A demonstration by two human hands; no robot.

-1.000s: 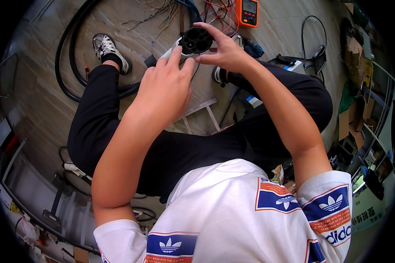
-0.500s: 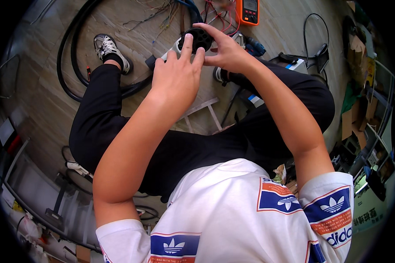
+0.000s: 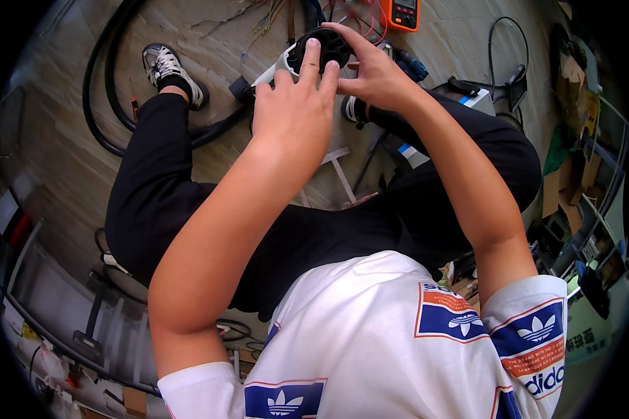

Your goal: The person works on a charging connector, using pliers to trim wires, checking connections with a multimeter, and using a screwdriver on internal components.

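Note:
An electric-car charging plug [image 3: 334, 43], with a round black face full of holes and a white housing, is held up beyond my knees. My left hand [image 3: 295, 105] lies over its near side. Two fingers press on the black face and the others bend round the white housing. My right hand [image 3: 379, 75] grips the right rim of the face, index finger along the top and thumb below. The underside of the plug is hidden behind my hands. A thick black cable [image 3: 220, 134] loops over the floor to the left of the plug.
An orange multimeter [image 3: 402, 14] lies at the far edge with thin red wires beside it. Loose stripped wires [image 3: 269, 17] spread beyond the plug. A blue power tool [image 3: 412, 66] is right of my right hand. Cardboard [image 3: 562, 188] and racks line the right side.
Both hands and the plug have shifted slightly right and farther away. More of the black face's right side shows now. Both hands keep their hold.

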